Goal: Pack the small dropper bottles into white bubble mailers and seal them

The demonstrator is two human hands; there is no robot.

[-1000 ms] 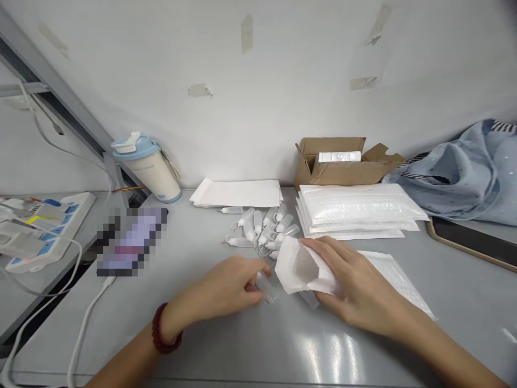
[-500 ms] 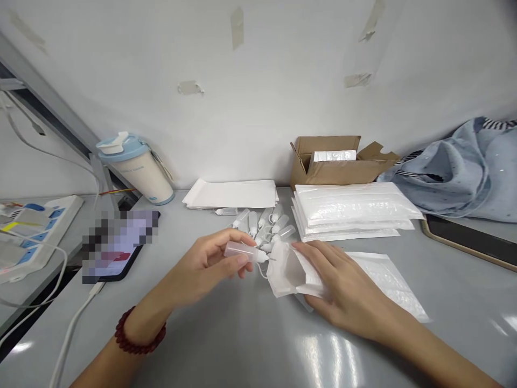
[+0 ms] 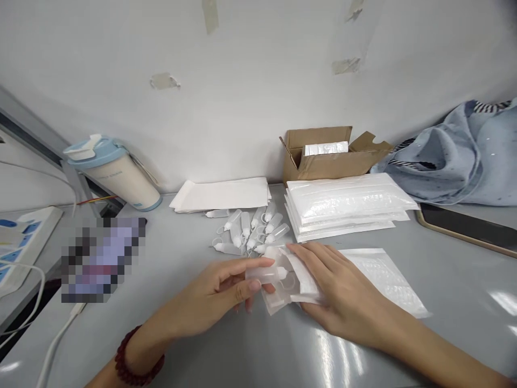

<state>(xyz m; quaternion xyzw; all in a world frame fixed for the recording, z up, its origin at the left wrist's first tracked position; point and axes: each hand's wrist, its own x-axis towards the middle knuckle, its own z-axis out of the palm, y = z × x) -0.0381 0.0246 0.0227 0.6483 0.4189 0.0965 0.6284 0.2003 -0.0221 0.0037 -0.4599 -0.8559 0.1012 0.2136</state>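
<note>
Between the thumb and fingers of my left hand (image 3: pixel 218 293) is a small translucent bottle (image 3: pixel 264 275) with a white tip. The tip points right and lies inside the mouth of a white padded envelope (image 3: pixel 309 285). My right hand (image 3: pixel 343 288) is closed on that envelope, its fingers over the top side and its thumb low down. The envelope's mouth gapes toward my left hand. Several similar bottles (image 3: pixel 236 234) lie loosely piled just behind. Another padded envelope (image 3: pixel 383 277) lies flat, partly behind my right hand.
White flat envelopes (image 3: pixel 222 194) lie near the wall. A stack of padded envelopes (image 3: pixel 347 199) sits before an open cardboard box (image 3: pixel 323 164). A tumbler (image 3: pixel 121 175) and pixelated phone (image 3: pixel 107 258) are left; another phone (image 3: pixel 464 229) and blue cloth (image 3: pixel 448 153) are right.
My left hand has moved right and brought the bottle's tip into the envelope's mouth. The camera view has shifted slightly. My right hand still holds the envelope.
</note>
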